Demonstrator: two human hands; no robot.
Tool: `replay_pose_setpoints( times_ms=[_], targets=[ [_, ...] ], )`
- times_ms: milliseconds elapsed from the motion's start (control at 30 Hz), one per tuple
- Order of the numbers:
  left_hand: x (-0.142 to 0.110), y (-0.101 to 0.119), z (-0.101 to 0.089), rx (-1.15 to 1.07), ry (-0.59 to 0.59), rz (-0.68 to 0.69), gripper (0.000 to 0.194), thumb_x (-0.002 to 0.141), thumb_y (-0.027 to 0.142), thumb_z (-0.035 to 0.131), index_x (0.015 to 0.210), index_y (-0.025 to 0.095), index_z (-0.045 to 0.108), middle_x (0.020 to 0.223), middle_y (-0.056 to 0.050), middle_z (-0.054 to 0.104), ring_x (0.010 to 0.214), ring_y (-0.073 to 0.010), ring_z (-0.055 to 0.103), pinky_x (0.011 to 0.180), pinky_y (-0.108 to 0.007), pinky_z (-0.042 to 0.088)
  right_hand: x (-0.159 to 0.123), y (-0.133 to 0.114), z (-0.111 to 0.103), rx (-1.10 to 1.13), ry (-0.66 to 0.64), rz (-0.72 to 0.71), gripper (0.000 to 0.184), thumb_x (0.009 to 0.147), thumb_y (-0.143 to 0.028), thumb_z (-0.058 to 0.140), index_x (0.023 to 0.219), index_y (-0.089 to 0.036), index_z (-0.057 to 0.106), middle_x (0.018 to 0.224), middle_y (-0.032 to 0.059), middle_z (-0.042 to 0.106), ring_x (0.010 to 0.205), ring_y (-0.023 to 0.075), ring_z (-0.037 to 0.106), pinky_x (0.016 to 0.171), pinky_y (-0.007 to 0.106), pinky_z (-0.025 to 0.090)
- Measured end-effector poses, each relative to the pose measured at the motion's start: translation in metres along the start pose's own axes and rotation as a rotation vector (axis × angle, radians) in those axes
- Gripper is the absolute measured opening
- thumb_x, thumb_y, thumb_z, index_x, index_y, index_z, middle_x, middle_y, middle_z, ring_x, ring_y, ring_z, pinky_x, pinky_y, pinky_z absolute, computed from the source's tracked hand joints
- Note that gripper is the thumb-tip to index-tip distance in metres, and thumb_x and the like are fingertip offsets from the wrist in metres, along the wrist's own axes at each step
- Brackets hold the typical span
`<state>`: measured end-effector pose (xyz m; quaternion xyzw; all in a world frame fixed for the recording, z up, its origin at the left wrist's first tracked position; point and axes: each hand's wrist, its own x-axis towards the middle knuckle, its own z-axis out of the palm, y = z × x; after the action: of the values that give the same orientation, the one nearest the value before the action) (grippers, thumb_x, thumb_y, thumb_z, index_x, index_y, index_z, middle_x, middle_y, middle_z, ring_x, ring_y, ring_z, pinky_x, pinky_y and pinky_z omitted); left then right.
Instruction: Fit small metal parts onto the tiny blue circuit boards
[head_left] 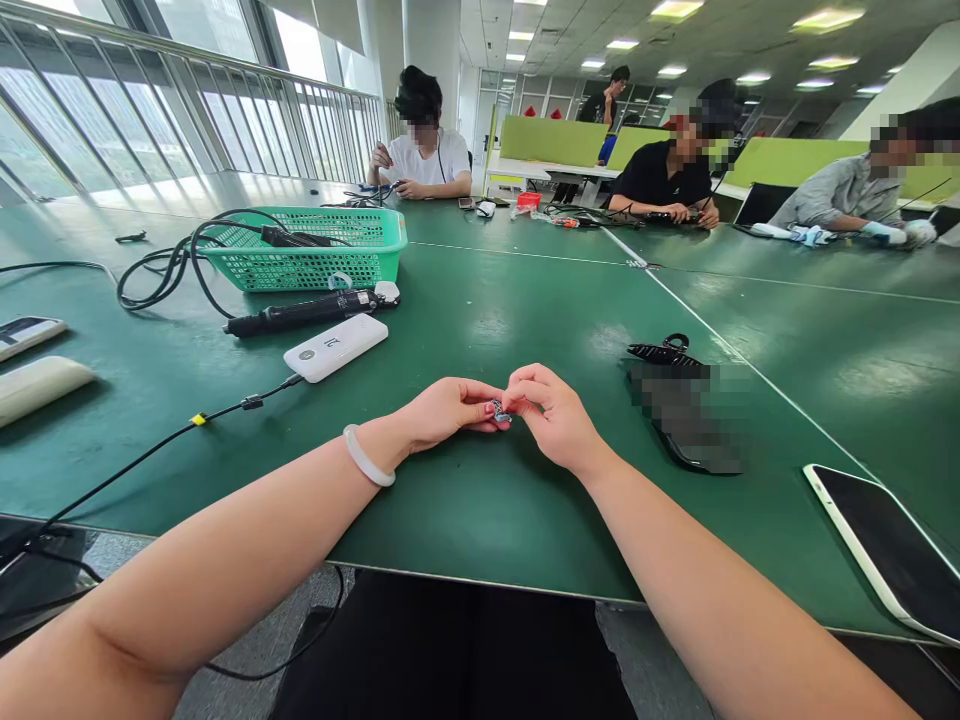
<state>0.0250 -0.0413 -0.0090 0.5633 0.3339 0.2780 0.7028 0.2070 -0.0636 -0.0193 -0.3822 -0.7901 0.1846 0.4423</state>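
Observation:
My left hand [448, 412], with a white bangle [367, 458] on its wrist, pinches a small silvery metal piece [501, 411] between thumb and fingers. Right beside it, my right hand [547, 408] has its thumb and fingers closed at the piece's other side. Both hands meet just above the green tabletop [480, 520], near its front edge. Fingers cover most of the piece, so its exact kind does not show.
At the left are a green basket [300, 270] with black cables, a black electric screwdriver [307, 310] and a white power bank [336, 347]. A black hair clip [670, 352] and a phone [885, 550] lie right. Other people sit across the table.

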Motion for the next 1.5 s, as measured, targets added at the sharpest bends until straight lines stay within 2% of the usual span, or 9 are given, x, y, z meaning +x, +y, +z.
replay_pose_setpoints(
  times_ms=[200,367,467,600,767,967,1033,1333,1500],
  targets=[
    [-0.003,0.004,0.003,-0.037,-0.006,-0.029,0.019,0.070,0.021,0.073,0.087,0.011,0.070,0.083,-0.006,0.070,0.079,-0.0122,0.067,0.080,-0.026,0.052,-0.001,-0.003,-0.001,0.005,0.039,0.002,0.020,0.084,-0.016,0.054,0.074,-0.025,0.068,0.082,0.0006,0.053,0.077,0.0123,0.053,0.072,0.028,0.045],
    [0.000,0.004,0.001,-0.007,0.130,-0.024,0.019,0.073,0.012,0.069,0.092,0.010,0.068,0.081,-0.006,0.071,0.075,-0.0107,0.066,0.081,-0.027,0.052,-0.001,0.003,-0.003,-0.058,0.101,0.154,0.018,0.084,-0.018,0.052,0.078,-0.023,0.068,0.082,0.0012,0.060,0.075,0.0133,0.056,0.069,0.029,0.045],
    [0.003,0.003,-0.003,0.030,0.280,-0.004,0.022,0.070,0.010,0.071,0.091,0.009,0.065,0.077,-0.006,0.070,0.075,-0.0117,0.066,0.081,-0.030,0.052,-0.003,0.007,-0.005,-0.156,0.008,0.279,0.014,0.081,-0.019,0.056,0.076,-0.022,0.068,0.081,0.0015,0.063,0.075,0.0147,0.056,0.070,0.031,0.045],
    [0.004,0.001,-0.006,0.050,0.391,0.021,0.029,0.062,0.008,0.077,0.084,0.010,0.060,0.074,-0.005,0.069,0.074,-0.0137,0.067,0.081,-0.034,0.052,-0.006,0.005,-0.005,-0.210,-0.207,0.292,0.006,0.075,-0.025,0.066,0.078,-0.025,0.071,0.090,0.0016,0.066,0.088,0.0182,0.055,0.077,0.034,0.045],
    [0.005,-0.003,-0.007,0.153,0.386,0.057,0.030,0.059,0.009,0.078,0.083,0.011,0.059,0.073,-0.005,0.069,0.072,-0.0140,0.066,0.078,-0.034,0.051,-0.006,-0.001,0.000,-0.283,-0.266,0.225,0.013,0.078,-0.018,0.062,0.068,-0.023,0.069,0.086,0.0019,0.066,0.087,0.0186,0.054,0.077,0.035,0.044],
    [0.004,-0.002,-0.005,0.233,0.304,0.034,0.024,0.062,0.010,0.076,0.079,0.012,0.060,0.074,-0.004,0.070,0.070,-0.0134,0.065,0.072,-0.031,0.052,-0.005,-0.007,0.000,-0.342,-0.002,0.163,0.013,0.084,-0.018,0.055,0.081,-0.022,0.068,0.079,0.0017,0.069,0.076,0.0164,0.058,0.071,0.031,0.046],
    [0.003,-0.001,-0.004,0.216,0.289,0.027,0.023,0.062,0.008,0.075,0.078,0.012,0.060,0.072,-0.004,0.070,0.069,-0.0129,0.065,0.072,-0.030,0.052,-0.006,-0.008,0.002,-0.379,0.032,0.102,0.014,0.084,-0.018,0.055,0.082,-0.021,0.068,0.078,0.0022,0.069,0.074,0.0163,0.059,0.070,0.031,0.046],
    [0.001,0.003,0.000,0.158,0.244,0.013,0.020,0.064,0.006,0.073,0.076,0.011,0.059,0.067,-0.003,0.069,0.065,-0.0102,0.065,0.072,-0.028,0.053,-0.008,-0.007,0.005,-0.548,0.002,-0.159,0.025,0.089,-0.018,0.044,0.079,-0.018,0.068,0.081,0.0059,0.071,0.074,0.0180,0.060,0.074,0.034,0.048],
    [0.001,0.002,-0.001,0.028,0.187,0.023,0.023,0.062,0.009,0.077,0.076,0.010,0.058,0.068,-0.005,0.070,0.067,-0.0117,0.066,0.073,-0.029,0.053,-0.008,-0.010,0.005,-0.473,0.034,-0.155,0.027,0.089,-0.018,0.044,0.080,-0.019,0.069,0.082,0.0059,0.071,0.076,0.0182,0.060,0.075,0.036,0.049]
  ],
)
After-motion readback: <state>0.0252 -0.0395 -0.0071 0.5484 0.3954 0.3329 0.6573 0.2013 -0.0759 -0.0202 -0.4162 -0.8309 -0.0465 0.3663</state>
